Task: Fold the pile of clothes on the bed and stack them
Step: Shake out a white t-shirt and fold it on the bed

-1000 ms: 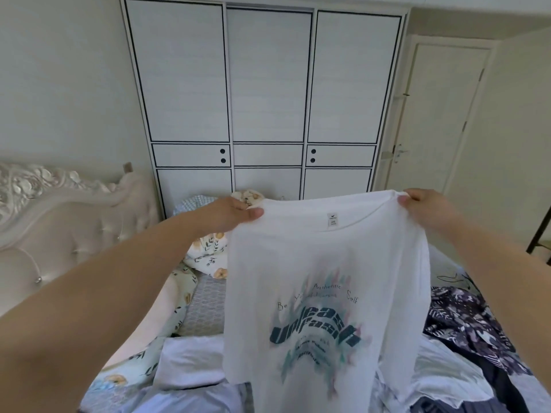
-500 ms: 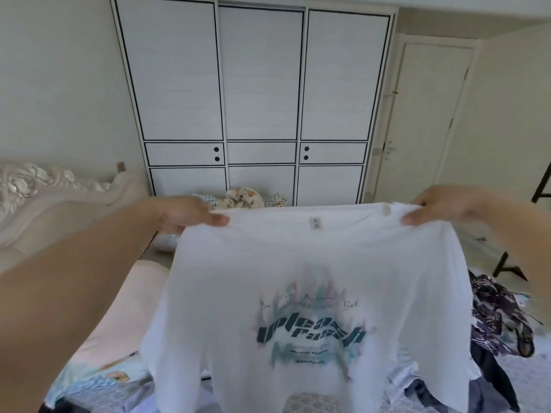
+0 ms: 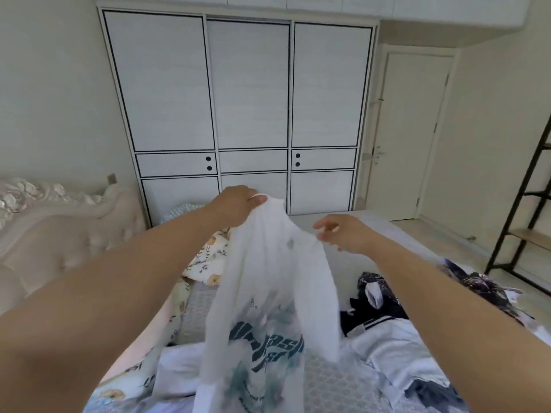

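White t-shirt [image 3: 268,308] hung bunched below left hand [image 3: 235,208], fingers clamped on its top edge, above bed [image 3: 337,380]. Right hand [image 3: 343,234] just beside shirt's shoulder, fingers apart, loosely curled, holding nothing. Dark clothes [image 3: 375,302] below right fingers.
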